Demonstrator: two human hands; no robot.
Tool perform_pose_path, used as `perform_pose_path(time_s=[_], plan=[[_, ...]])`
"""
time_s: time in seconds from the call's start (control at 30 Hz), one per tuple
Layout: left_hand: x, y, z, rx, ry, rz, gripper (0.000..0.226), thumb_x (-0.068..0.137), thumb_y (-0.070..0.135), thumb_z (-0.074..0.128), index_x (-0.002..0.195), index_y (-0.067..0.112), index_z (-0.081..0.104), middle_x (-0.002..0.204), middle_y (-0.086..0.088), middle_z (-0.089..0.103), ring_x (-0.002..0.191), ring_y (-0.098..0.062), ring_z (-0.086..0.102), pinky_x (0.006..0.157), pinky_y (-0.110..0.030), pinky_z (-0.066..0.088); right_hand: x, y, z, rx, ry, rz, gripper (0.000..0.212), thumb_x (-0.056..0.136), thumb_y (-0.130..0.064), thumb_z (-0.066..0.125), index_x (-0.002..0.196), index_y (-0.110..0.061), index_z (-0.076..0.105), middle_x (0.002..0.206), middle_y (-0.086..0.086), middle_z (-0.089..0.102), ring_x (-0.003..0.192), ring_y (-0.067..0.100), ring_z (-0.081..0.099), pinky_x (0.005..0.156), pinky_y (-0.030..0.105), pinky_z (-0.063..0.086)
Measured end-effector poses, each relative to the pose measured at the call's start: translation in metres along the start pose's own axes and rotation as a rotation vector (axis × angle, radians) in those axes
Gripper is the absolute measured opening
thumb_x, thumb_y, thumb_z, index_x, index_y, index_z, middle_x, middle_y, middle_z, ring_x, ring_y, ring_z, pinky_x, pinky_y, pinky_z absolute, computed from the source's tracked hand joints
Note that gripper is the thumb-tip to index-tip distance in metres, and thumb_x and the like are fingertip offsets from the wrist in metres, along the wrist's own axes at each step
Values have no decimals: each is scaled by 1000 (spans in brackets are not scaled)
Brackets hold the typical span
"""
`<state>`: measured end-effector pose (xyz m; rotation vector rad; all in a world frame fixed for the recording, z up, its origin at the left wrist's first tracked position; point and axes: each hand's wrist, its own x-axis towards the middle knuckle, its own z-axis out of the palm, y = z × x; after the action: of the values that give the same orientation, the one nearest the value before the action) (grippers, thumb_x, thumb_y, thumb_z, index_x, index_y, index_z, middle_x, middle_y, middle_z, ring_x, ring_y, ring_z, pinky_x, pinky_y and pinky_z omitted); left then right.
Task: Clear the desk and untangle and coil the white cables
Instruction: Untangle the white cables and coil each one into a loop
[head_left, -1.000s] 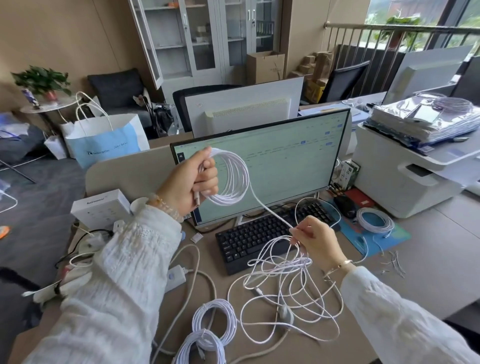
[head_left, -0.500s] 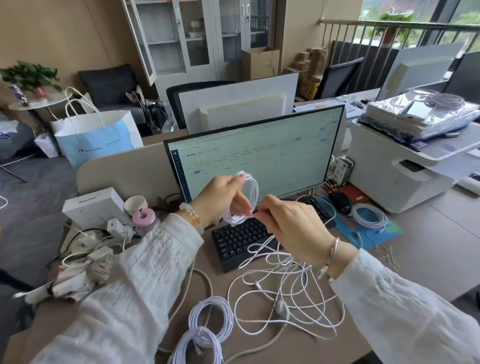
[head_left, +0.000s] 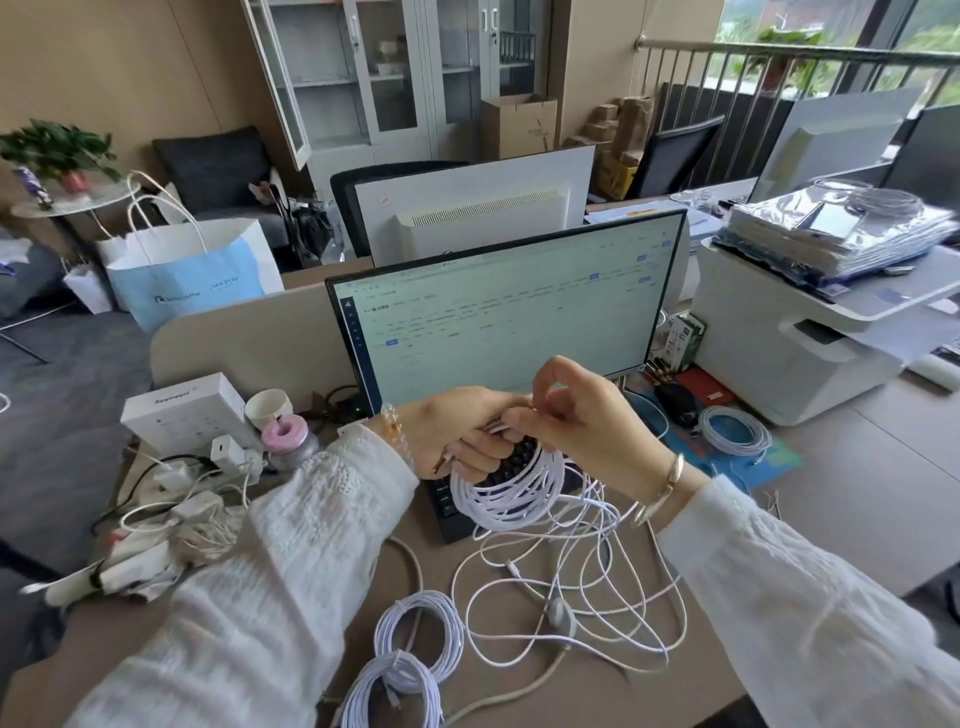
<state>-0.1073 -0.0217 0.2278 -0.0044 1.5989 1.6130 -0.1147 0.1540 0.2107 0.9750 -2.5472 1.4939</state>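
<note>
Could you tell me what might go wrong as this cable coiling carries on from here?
1. The cable running from the coil held by the left hand leads down into a loose tangle on the desk; pulling with the right hand could tighten a knot.
2. The tangle lies over an inline switch on a thicker cord, which could get dragged along.
3. The coil hangs over the keyboard and may press keys.

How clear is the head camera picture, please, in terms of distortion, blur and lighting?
In the head view, the wide lens bends straight lines: the cabinet leans and the railing curves. The hands and the coil look slightly soft, the screen text is too blurred to read, and the daylight is even, with the window top right bright.
</note>
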Motion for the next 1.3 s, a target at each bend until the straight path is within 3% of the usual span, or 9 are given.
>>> perform_pose_path(time_s=[0.13,0.3,0.37,0.53,0.67,0.83,0.97,1.07,1.3], plan=[[-13,8,-13,-36,-38,-10,49,100,40,35,60,15,44,33,8,26,23,-3,22,29,-15,16,1,19,-3,282,-45,154,48,78,-52,70,81,-9,51,59,9,46,55,19,32,49,39,26],[-34,19,-32,-174,48,218,43,97,36,42,61,14,45,35,9,29,25,-3,25,34,-20,11,3,52,-8,390,-6,306,5,75,-1,60,79,0,57,66,9,54,62,18,47,66,34,41],[-41,26,-39,-242,69,340,43,97,36,43,60,14,47,35,10,31,25,-3,27,35,-19,13,1,68,-4,297,1,320,9,81,7,61,81,-2,61,69,6,60,64,16,53,68,32,44],[-55,44,-49,-320,194,493,45,99,38,40,59,17,45,33,9,27,25,-2,24,31,-16,19,-8,108,5,113,51,334,4,84,-11,72,83,-13,68,76,2,74,74,19,70,81,41,56],[-50,42,-46,-306,312,531,46,101,38,40,60,17,44,35,10,25,26,-3,21,34,-19,14,-4,107,4,7,189,317,10,87,-15,69,79,-22,69,70,-10,73,71,1,68,74,27,52],[-41,32,-44,-260,444,556,43,102,39,40,65,17,40,38,9,25,28,-5,21,33,-19,20,13,78,-22,73,312,224,9,91,-11,62,89,-9,71,77,-3,74,75,9,72,79,34,57],[-35,28,-40,-275,449,551,42,102,39,40,66,17,39,38,9,24,28,-5,20,32,-19,22,25,45,-38,117,360,136,14,94,-14,59,95,-10,72,85,-5,75,75,23,66,72,36,53],[-35,26,-38,-301,428,563,43,102,40,39,65,17,39,37,8,24,28,-5,20,32,-19,23,25,39,-40,134,329,133,14,94,-12,58,98,-10,72,87,-2,75,82,6,68,80,18,50],[-50,27,-41,-363,381,601,46,100,45,41,62,18,40,37,9,23,29,-4,19,34,-19,21,13,73,-42,97,272,250,16,95,-12,57,100,-16,72,93,4,74,73,5,71,74,19,56]])
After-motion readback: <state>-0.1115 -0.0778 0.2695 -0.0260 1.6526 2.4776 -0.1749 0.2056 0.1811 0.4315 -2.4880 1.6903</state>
